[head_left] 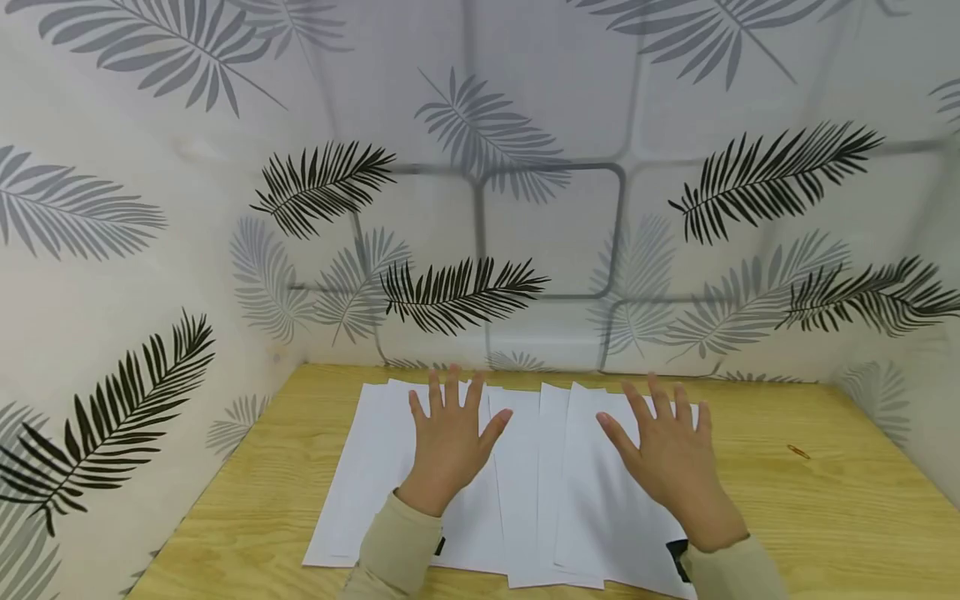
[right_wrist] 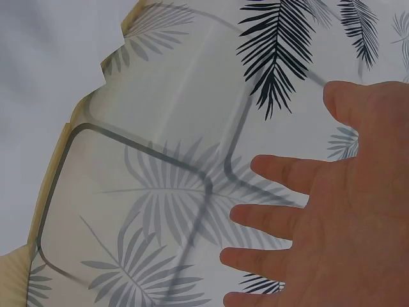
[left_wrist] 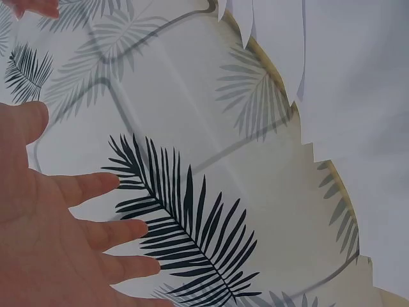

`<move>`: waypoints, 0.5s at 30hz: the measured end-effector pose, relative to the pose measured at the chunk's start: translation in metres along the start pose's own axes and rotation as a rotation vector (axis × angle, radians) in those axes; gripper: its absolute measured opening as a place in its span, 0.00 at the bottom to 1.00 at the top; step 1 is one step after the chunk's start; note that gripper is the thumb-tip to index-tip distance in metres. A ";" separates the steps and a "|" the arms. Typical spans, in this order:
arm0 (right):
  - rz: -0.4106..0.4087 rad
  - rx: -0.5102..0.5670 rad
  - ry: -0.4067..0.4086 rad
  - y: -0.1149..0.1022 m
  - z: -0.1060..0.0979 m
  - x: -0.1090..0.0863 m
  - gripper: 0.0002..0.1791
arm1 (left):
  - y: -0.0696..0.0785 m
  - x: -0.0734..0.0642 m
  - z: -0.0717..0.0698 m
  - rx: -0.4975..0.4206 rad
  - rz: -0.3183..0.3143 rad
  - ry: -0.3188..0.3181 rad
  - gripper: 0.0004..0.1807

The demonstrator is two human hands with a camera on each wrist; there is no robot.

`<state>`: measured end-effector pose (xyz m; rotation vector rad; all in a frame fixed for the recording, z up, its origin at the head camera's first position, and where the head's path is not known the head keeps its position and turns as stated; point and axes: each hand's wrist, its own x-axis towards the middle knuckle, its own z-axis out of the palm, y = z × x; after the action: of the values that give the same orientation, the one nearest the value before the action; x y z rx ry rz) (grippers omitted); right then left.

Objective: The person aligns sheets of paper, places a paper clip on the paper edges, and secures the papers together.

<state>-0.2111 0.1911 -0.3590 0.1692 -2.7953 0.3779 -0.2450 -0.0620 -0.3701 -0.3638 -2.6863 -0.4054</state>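
Several white paper sheets lie overlapped and fanned out across the front middle of the wooden table. Over the left part of them is my left hand, palm down with fingers straight and spread. My right hand spreads in the same way above the right part, and a soft shadow falls on the paper beside it. Both wrist views show a bare palm: the left hand and the right hand hold nothing. In those views the papers run along one side.
An orange paper clip lies on the table to the right of the papers. Behind and at both sides hangs a pale curtain with leaf prints, meeting the table's back edge. Beige sleeves cover my forearms.
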 end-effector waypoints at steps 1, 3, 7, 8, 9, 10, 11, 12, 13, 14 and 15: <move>0.001 0.003 0.001 0.001 0.000 0.000 0.39 | -0.001 0.000 0.000 0.002 -0.002 0.000 0.36; 0.002 0.006 0.007 0.003 0.000 0.000 0.39 | -0.002 0.000 -0.001 0.004 -0.006 0.003 0.36; 0.002 0.010 0.018 0.007 0.000 0.000 0.39 | -0.004 0.001 -0.001 0.005 -0.014 0.012 0.35; 0.003 0.012 0.020 0.007 -0.001 0.000 0.39 | -0.005 0.001 -0.001 0.005 -0.016 0.013 0.35; 0.004 0.014 0.019 0.008 -0.001 0.000 0.39 | -0.006 0.001 -0.001 0.007 -0.017 0.015 0.35; 0.007 0.014 0.017 0.008 -0.001 0.000 0.39 | -0.006 0.001 -0.001 0.008 -0.018 0.016 0.35; 0.009 0.016 0.016 0.009 -0.001 0.000 0.39 | -0.007 0.001 -0.001 0.007 -0.017 0.017 0.35; 0.011 0.018 0.014 0.009 -0.002 0.000 0.39 | -0.007 0.001 -0.001 0.008 -0.017 0.019 0.35; 0.012 0.016 0.011 0.010 -0.002 0.001 0.39 | -0.008 0.001 -0.002 0.006 -0.018 0.018 0.35; 0.014 0.018 0.012 0.011 -0.002 0.001 0.39 | -0.008 0.001 -0.002 0.005 -0.018 0.019 0.35; 0.015 0.019 0.010 0.011 -0.002 0.001 0.39 | -0.009 0.001 -0.002 0.005 -0.020 0.019 0.35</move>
<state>-0.2131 0.2023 -0.3592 0.1498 -2.7849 0.4086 -0.2484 -0.0706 -0.3698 -0.3304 -2.6735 -0.4054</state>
